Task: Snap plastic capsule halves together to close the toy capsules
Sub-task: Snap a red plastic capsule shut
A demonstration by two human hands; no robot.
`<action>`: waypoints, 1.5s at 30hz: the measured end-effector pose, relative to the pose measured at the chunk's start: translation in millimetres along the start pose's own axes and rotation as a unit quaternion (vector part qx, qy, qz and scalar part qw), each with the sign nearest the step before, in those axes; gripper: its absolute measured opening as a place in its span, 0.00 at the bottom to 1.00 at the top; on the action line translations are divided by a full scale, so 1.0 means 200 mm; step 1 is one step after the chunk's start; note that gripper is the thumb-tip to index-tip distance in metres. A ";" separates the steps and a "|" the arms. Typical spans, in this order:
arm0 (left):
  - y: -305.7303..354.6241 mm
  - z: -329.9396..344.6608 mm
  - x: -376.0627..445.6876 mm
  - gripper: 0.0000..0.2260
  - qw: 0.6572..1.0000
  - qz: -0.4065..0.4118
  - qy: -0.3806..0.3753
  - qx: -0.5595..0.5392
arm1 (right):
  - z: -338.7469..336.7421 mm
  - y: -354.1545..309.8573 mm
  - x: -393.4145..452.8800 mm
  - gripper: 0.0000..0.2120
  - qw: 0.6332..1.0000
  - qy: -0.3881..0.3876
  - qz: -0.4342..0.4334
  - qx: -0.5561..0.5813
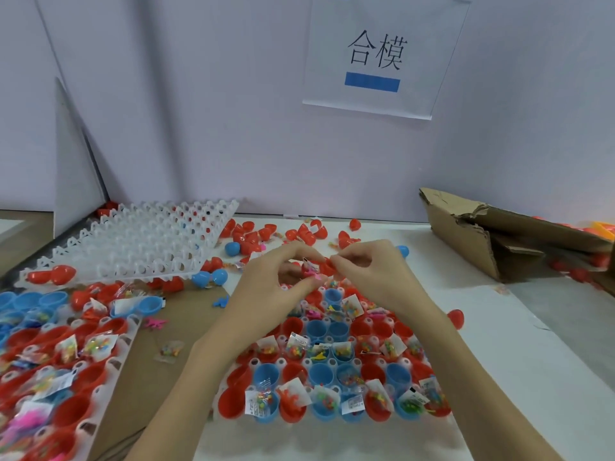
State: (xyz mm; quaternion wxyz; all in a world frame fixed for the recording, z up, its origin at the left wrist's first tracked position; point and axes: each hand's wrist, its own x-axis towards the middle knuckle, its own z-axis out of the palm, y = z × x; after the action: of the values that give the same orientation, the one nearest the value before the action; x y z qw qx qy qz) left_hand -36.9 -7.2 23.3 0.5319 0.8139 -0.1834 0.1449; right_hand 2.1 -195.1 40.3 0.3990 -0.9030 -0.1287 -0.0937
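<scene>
Filled tray (332, 424) at 6 o'clock, red and blue halves holding toy packets, sits under both forearms. Second loaded tray (100, 387) at 8. Above the filled tray's far edge, left hand (276, 284) and right hand (362, 274) pinch a red capsule (321, 266) between curled fingers; fingers cover most of it, axis unclear. Empty white tray (139, 241) at 10, loose red halves (299, 231) at 12, torn cardboard box (492, 234) at 2 on the surface (499, 344).

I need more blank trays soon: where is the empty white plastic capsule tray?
In the head view, the empty white plastic capsule tray lies at the table's far left, propped at a tilt against the grey partition wall, loose red capsule halves to its right.
</scene>
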 end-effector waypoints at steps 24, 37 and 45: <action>-0.01 0.00 0.02 0.02 0.993 -0.097 0.040 -0.061 | 0.05 -0.02 -0.16 0.09 0.947 -0.025 0.012 0.320; 0.01 0.00 0.01 0.07 0.995 -0.065 0.071 -0.017 | 0.13 -0.04 -0.18 0.07 0.948 0.067 -0.015 0.309; 0.02 0.01 0.00 0.07 0.998 -0.012 0.065 0.002 | 0.09 -0.02 -0.16 0.07 0.937 0.068 0.009 0.344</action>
State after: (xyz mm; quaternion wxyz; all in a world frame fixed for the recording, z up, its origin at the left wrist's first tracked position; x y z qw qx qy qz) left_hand -38.2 -11.3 26.4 0.5430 0.8057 -0.1390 0.1913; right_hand -28.7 -183.6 22.1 0.6937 -0.7033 -0.1179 -0.1010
